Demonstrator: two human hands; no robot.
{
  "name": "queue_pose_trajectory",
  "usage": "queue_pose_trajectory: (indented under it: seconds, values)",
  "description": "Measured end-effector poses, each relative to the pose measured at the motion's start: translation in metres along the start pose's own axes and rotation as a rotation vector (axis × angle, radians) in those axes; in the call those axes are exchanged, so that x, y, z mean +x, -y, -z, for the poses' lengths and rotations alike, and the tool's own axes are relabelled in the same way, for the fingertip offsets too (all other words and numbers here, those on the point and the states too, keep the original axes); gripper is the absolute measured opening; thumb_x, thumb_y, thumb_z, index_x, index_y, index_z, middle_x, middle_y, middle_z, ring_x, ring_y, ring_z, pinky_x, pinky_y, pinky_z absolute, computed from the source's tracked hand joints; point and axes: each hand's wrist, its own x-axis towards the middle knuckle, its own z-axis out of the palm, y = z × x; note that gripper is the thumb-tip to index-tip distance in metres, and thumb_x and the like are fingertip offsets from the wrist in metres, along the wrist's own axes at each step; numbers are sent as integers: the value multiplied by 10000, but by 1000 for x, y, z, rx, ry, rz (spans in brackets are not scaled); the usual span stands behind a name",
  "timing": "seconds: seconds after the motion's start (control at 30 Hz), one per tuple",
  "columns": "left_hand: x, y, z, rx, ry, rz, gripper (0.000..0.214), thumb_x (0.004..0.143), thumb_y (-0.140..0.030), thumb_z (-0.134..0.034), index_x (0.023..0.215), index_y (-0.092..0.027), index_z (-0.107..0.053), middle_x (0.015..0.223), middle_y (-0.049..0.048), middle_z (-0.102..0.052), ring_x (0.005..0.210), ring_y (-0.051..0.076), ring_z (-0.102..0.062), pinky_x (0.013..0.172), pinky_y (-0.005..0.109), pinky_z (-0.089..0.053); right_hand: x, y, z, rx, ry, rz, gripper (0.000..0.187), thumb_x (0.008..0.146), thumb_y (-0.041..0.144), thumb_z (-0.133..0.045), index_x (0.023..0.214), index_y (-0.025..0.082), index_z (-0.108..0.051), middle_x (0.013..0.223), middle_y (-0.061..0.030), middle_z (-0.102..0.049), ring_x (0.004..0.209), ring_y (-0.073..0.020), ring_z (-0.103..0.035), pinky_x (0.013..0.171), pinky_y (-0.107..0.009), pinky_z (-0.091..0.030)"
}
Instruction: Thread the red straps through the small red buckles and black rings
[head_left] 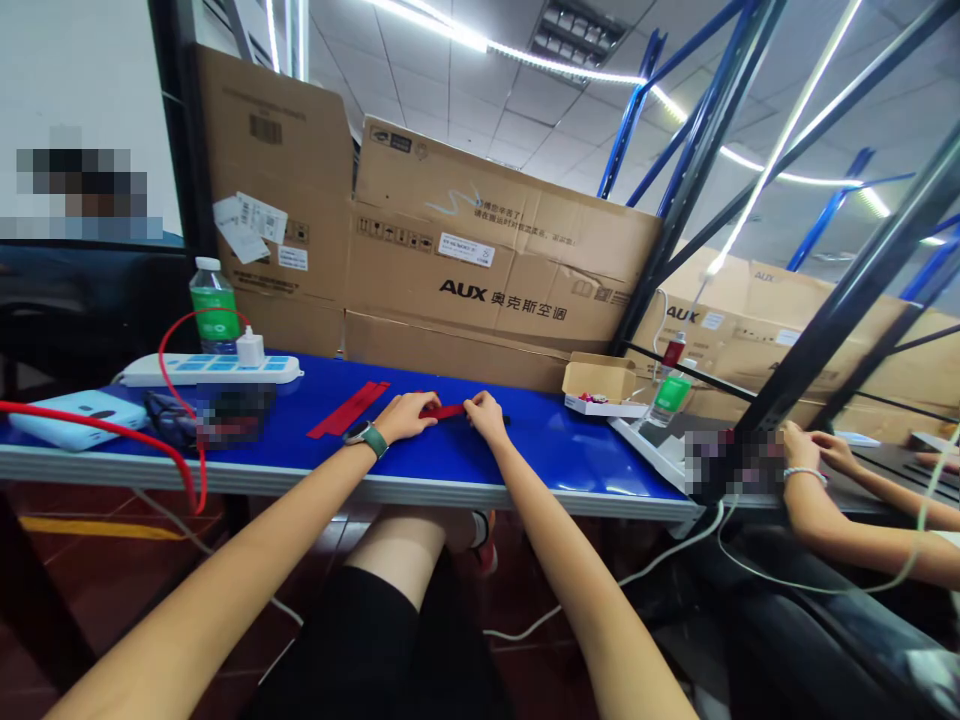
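Over the blue tabletop, my left hand pinches one end of a short red strip, which looks like ribbon or fabric. Its other end is between the fingers of my right hand, so the strip spans the gap between both hands. Left of my left hand, more red strips lie flat and slanted, side by side. A small dark object shows just right of my right hand, too little of it to name. A watch with a green band is on my left wrist.
At the left are a white power strip with a charger, a green-labelled bottle, a light blue device and a red cable. A small open carton stands right. Cardboard panels line the back. A co-worker's hands are at far right.
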Motion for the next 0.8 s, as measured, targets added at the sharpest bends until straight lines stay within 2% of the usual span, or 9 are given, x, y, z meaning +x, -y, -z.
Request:
queue_pose_trajectory:
  seconds: [0.07, 0.17, 0.3, 0.43, 0.53, 0.7, 0.8]
  values:
    - [1, 5, -3, -18, 21, 17, 271, 825, -268, -676, 1091, -230, -705, 1140, 68, -740, 1085, 258, -675, 987, 352, -490, 3, -3, 2, -44, -43, -25, 99, 800, 255, -576, 728, 235, -510, 546, 42, -597, 525, -152, -588, 577, -241, -453]
    - [3, 9, -6, -20, 19, 23, 270, 836, -250, -658, 1098, -215, -718, 1177, 84, -727, 1131, 269, -653, 1023, 373, -470, 4, -5, 3, -68, -75, -16, 128, 803, 272, -573, 708, 238, -494, 565, 32, -596, 555, -158, -595, 595, -245, -446]
    - [1, 6, -4, 40, 7, -10, 287, 840, -281, -659, 1113, -205, -706, 1185, 101, -702, 1128, 273, -638, 1024, 386, -464, 2, -5, 4, 0, -116, 31, 102, 784, 273, -578, 758, 246, -483, 594, 39, -597, 563, -167, -615, 593, -250, -452]
    - [-1, 5, 0, 116, -13, 8, 357, 803, -356, -711, 1130, -216, -688, 1150, 99, -683, 1027, 263, -657, 949, 364, -500, 2, -7, 8, 4, -275, 127, 67, 785, 251, -542, 812, 249, -481, 658, 7, -618, 611, -193, -622, 626, -273, -462]
    - [-1, 6, 0, 136, -13, 38, 303, 810, -378, -711, 1067, -217, -712, 1145, 101, -692, 1033, 271, -659, 934, 355, -499, 3, -11, 10, -67, -370, 159, 112, 760, 231, -551, 859, 246, -501, 702, -8, -628, 662, -211, -616, 648, -279, -451]
    - [0, 4, -1, 126, -1, 1, 391, 812, -436, -722, 1150, -241, -708, 1185, 96, -698, 1091, 287, -649, 947, 357, -488, 0, -9, 11, -167, -301, 194, 118, 811, 222, -535, 924, 238, -566, 720, -12, -633, 657, -203, -605, 673, -277, -446]
    - [1, 5, -3, 113, 13, -2, 334, 819, -422, -719, 1093, -230, -733, 1164, 99, -703, 1091, 284, -648, 960, 357, -483, -2, -5, 11, -228, -251, 275, 130, 837, 188, -533, 941, 227, -600, 810, -42, -657, 745, -209, -621, 754, -295, -466]
